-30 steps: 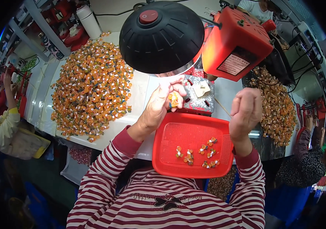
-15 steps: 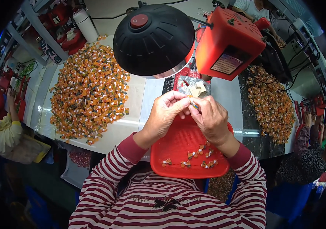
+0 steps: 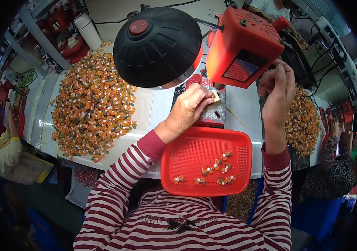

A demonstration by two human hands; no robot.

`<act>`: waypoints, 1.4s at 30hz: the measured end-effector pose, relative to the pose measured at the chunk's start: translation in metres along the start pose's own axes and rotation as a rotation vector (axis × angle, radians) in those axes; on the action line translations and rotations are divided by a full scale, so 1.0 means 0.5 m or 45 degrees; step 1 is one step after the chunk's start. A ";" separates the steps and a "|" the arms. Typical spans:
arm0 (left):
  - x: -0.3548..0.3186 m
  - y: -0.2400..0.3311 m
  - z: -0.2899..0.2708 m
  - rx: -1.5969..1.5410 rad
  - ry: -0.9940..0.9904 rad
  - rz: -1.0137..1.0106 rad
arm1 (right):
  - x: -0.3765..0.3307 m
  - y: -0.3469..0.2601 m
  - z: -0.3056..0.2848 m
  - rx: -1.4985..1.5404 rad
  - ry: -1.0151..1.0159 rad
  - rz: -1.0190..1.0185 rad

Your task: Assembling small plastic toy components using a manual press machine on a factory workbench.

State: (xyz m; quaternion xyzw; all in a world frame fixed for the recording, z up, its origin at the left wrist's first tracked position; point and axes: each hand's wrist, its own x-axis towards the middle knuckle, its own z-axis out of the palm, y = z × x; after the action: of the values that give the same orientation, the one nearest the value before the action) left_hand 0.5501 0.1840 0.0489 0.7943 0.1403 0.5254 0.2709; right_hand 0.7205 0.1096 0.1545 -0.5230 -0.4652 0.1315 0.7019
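Note:
My left hand point(image 3: 188, 109) pinches a small pale part point(image 3: 216, 97) over a dark work plate point(image 3: 212, 113) under the black lamp dome point(image 3: 158, 42). My right hand point(image 3: 277, 94) is raised beside the red box-shaped machine point(image 3: 243, 44), fingers curled at its lower right side; whether it holds anything is hidden. A red tray point(image 3: 186, 157) lies at the table's near edge below both hands, with several small orange parts point(image 3: 217, 169) in it.
A big heap of orange parts point(image 3: 91, 104) covers the white table on the left, and a second heap point(image 3: 301, 123) lies on the right. A white bottle point(image 3: 89, 25) stands at the back left. Other people sit at the left edge point(image 3: 2, 146) and the right edge point(image 3: 337, 167).
Both hands were together above the tray half a second ago. My right hand has since risen to the red machine, while my left stays at the dark plate with the small part.

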 end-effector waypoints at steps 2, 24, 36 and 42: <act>0.003 0.003 0.004 0.009 0.017 -0.027 | 0.065 -0.045 0.016 -0.028 0.089 -0.107; 0.007 -0.005 0.013 0.045 0.019 -0.045 | -0.011 0.029 0.001 -0.164 -0.158 -0.301; 0.006 0.001 0.012 0.046 0.030 -0.067 | -0.023 0.048 -0.008 -0.285 -0.197 -0.420; 0.006 0.006 0.012 0.052 0.032 -0.073 | -0.022 0.049 -0.012 -0.305 -0.211 -0.448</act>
State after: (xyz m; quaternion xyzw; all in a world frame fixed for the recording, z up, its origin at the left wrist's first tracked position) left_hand 0.5565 0.1815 0.0510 0.7885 0.1771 0.5245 0.2680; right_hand 0.7266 0.1089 0.1274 -0.5007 -0.6177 -0.0068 0.6064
